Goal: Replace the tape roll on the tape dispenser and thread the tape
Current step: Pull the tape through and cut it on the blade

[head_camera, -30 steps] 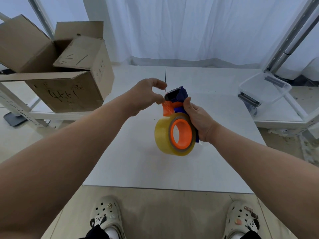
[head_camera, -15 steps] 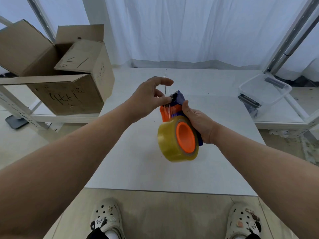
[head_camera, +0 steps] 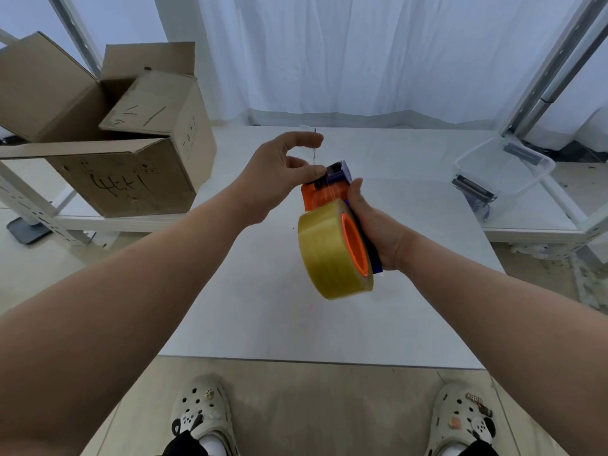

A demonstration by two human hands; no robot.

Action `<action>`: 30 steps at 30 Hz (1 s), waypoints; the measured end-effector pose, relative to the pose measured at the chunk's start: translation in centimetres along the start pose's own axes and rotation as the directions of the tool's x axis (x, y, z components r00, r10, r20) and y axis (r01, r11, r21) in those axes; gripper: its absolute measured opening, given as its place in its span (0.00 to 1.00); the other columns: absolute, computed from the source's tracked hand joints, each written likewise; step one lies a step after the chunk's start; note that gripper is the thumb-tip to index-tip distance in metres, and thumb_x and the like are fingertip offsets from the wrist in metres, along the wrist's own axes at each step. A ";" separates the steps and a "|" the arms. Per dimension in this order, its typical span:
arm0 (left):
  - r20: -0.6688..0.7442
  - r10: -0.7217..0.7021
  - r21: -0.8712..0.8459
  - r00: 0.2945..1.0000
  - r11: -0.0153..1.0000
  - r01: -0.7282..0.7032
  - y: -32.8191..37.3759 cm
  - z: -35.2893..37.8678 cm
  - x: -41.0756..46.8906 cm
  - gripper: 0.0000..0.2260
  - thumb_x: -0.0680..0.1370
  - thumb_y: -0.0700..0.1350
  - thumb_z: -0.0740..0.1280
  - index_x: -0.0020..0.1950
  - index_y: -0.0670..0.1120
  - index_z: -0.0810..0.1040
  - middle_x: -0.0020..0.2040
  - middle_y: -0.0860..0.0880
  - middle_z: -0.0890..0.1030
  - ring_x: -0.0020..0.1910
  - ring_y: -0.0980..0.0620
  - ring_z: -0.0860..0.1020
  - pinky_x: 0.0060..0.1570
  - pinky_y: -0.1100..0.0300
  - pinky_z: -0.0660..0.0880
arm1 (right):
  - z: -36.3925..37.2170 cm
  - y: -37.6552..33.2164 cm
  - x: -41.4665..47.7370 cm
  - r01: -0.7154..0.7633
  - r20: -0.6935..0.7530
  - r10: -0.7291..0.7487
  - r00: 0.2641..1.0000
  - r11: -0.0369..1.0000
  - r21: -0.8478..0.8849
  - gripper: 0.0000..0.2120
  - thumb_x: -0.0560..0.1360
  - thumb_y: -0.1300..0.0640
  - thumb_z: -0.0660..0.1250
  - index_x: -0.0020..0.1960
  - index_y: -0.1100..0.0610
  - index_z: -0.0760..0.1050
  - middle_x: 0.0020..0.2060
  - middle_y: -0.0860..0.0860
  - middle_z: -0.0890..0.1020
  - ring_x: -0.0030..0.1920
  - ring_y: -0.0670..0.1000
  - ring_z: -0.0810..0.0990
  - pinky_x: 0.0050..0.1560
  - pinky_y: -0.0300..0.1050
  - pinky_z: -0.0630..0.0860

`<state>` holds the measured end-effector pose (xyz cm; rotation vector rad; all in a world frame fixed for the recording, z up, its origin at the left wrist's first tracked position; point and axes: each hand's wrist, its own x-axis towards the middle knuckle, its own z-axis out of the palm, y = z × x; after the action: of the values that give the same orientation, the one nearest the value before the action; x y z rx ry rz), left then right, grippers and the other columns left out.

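A yellowish clear tape roll (head_camera: 329, 250) sits on the orange hub of a blue and orange tape dispenser (head_camera: 339, 179), held above the white table (head_camera: 263, 307). My right hand (head_camera: 373, 225) grips the dispenser from the right side, thumb along its frame. My left hand (head_camera: 279, 172) pinches the free tape end at the dispenser's head, beside the cutter. A strip of clear tape runs from the roll up over the orange plate to those fingers.
An open cardboard box (head_camera: 125, 143) stands on a low shelf at the left. A clear plastic bin (head_camera: 503, 169) sits on a shelf at the right. White curtains hang behind the table. My feet in white clogs (head_camera: 200, 409) stand at the table's near edge.
The dispenser has turned so the roll's outer face shows more and its hub less. My left hand moved from beside the orange plate up to the cutter end, drawing the tape along.
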<state>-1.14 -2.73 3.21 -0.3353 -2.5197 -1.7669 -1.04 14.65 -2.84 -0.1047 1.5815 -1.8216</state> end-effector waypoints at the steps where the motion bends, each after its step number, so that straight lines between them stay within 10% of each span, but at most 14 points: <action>1: -0.003 -0.011 -0.016 1.000 1.000 0.011 0.0 0.0 0.0 0.18 0.74 0.42 0.70 0.63 0.50 0.73 0.59 0.59 0.75 0.47 0.59 0.78 0.46 0.70 0.75 | -0.1 0.0 0.0 0.002 -0.007 -0.003 1.000 1.000 -0.005 0.57 0.44 0.23 0.68 0.66 0.52 0.72 0.61 0.59 0.80 0.61 0.62 0.79 0.58 0.57 0.77; 11: 0.013 0.109 0.205 0.994 0.973 -0.110 0.8 0.5 -0.4 0.18 0.75 0.45 0.69 0.63 0.50 0.72 0.60 0.56 0.72 0.45 0.51 0.80 0.47 0.63 0.78 | 0.4 -1.2 -0.7 0.126 -0.123 -0.118 0.985 0.990 0.058 0.32 0.73 0.30 0.43 0.56 0.48 0.77 0.51 0.54 0.83 0.50 0.53 0.83 0.54 0.50 0.79; 20: 0.043 0.133 0.197 0.990 0.970 -0.139 1.3 1.2 -0.5 0.16 0.74 0.44 0.70 0.61 0.49 0.74 0.46 0.59 0.75 0.41 0.58 0.76 0.42 0.72 0.74 | 0.4 -0.9 0.3 0.272 -0.138 -0.262 0.955 0.961 0.056 0.45 0.51 0.21 0.61 0.54 0.53 0.80 0.47 0.58 0.82 0.48 0.57 0.81 0.58 0.57 0.76; 30: 0.213 0.024 0.078 0.977 0.996 -0.041 1.2 0.5 -0.5 0.16 0.77 0.40 0.66 0.63 0.49 0.70 0.43 0.58 0.78 0.45 0.55 0.79 0.47 0.67 0.77 | -0.1 -0.8 -0.1 0.229 -0.038 -0.229 0.973 0.973 -0.003 0.39 0.59 0.27 0.55 0.55 0.55 0.78 0.45 0.55 0.84 0.44 0.52 0.84 0.45 0.46 0.81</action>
<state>-0.38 -1.90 4.08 -0.5866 -2.7017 -1.6937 -1.37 14.75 -2.15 -0.2628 1.6514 -2.0107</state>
